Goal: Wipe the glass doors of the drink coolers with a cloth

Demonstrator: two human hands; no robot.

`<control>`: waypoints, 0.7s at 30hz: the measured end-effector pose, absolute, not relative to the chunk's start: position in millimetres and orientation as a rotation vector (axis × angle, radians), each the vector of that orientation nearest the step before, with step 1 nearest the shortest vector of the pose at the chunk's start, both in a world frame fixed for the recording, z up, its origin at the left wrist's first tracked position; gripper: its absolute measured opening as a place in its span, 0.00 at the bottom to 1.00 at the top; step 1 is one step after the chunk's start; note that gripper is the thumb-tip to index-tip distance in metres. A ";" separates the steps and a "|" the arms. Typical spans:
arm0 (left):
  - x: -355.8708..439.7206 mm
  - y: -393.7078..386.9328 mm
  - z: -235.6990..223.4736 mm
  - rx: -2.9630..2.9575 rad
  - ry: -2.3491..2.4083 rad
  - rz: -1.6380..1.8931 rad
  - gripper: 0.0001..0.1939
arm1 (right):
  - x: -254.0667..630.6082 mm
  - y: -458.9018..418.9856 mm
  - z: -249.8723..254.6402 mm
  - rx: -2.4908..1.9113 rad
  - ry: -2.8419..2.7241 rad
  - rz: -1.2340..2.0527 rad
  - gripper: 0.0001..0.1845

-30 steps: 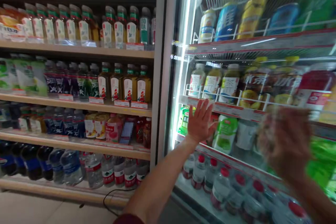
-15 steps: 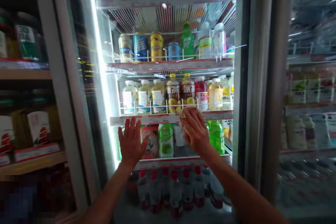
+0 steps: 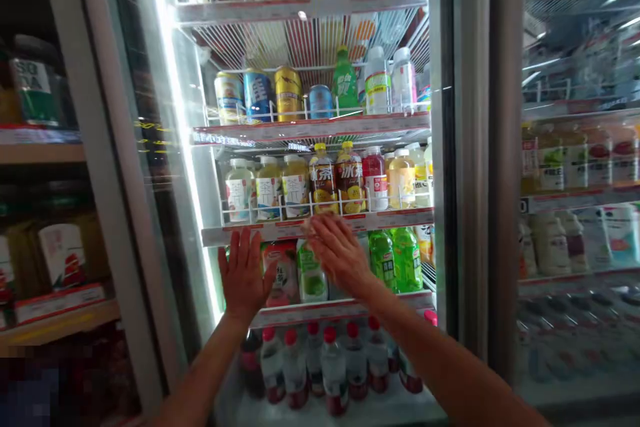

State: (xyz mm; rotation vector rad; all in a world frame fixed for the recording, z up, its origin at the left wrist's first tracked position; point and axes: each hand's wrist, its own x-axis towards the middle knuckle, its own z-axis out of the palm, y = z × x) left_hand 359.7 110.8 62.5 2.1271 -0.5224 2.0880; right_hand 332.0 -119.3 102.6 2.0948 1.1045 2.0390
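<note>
My left hand (image 3: 245, 275) lies flat on the glass door (image 3: 300, 33) of a lit drinks fridge, fingers spread and pointing up, holding nothing. My right hand (image 3: 339, 255) rests on the same glass just to its right, fingers stretched out and slanting up-left; its fingertips are slightly blurred. Behind the glass at hand height stand white and green bottles (image 3: 395, 257). The shelf above holds yellow-capped tea bottles (image 3: 323, 177), and cans (image 3: 257, 95) stand higher up.
Red-capped water bottles (image 3: 330, 367) fill the fridge's bottom shelf. The door's grey frame (image 3: 450, 147) runs down at the right, with a second fridge door (image 3: 575, 167) beyond. An open wooden shelf (image 3: 50, 310) of bottles stands at the left.
My view swung right from the open shelves to face the fridge door. My right hand slid left and slightly down across the glass, closer to my left hand, which stayed flat on it.
</note>
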 end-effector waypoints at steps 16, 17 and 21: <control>358.5 111.1 61.7 2.173 -0.534 2.025 0.34 | 329.6 -153.7 135.8 2.147 1.062 2.007 0.33; 358.2 110.6 62.0 2.170 -0.532 2.027 0.34 | 329.2 -173.9 140.1 2.164 0.966 2.099 0.32; 357.2 108.1 63.2 2.160 -0.524 2.043 0.35 | 335.7 -240.5 172.8 2.133 0.293 2.754 0.28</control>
